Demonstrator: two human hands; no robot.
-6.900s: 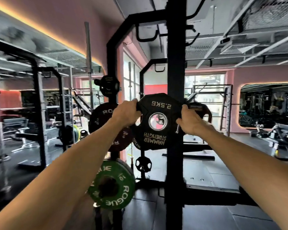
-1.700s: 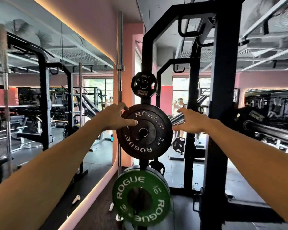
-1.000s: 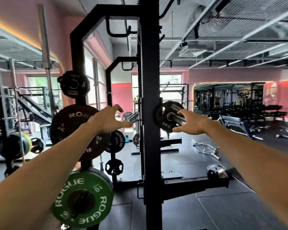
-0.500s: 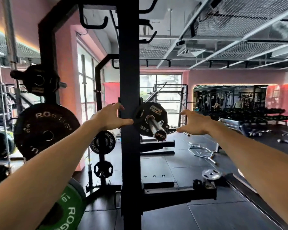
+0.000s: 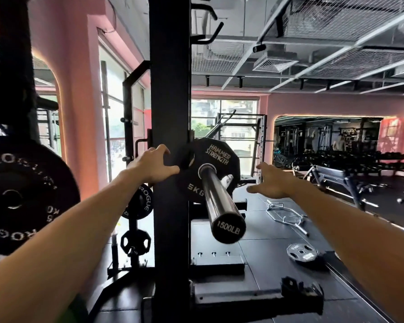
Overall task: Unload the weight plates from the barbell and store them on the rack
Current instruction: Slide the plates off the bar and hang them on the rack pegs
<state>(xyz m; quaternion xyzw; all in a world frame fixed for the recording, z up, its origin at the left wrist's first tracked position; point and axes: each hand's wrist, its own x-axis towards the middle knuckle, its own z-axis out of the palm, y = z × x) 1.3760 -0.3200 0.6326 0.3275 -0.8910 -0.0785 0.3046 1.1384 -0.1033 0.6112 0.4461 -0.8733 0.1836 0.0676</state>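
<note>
Your left hand (image 5: 153, 165) reached forward with fingers spread and slightly curved, holding nothing; it hung in front of the black rack upright (image 5: 170, 113), and whether it touched the post could not be told. Your right hand (image 5: 272, 181) was also spread and empty, fingers extended, off to the right of the plate and apart from it.

Between your hands sat the 5 kg plate (image 5: 216, 164), a black many-sided disc still on the barbell sleeve (image 5: 216, 201). Its face read "HAMMER STRENGTH" near the top and "5KG" at the lower left. The sleeve's end cap read "1500LB". The bar's long axis ran from the plate toward you and slightly down-right in the view, its end nearest the camera, the plate's flat face turned toward you.

At far left a large black plate (image 5: 21, 194) marked "ROGUE" hung on the rack. A smaller black "ROGUE" plate (image 5: 141, 201) showed just left of the upright, behind your left forearm. A small dark plate (image 5: 302, 252) lay flat on the floor at right.
</note>
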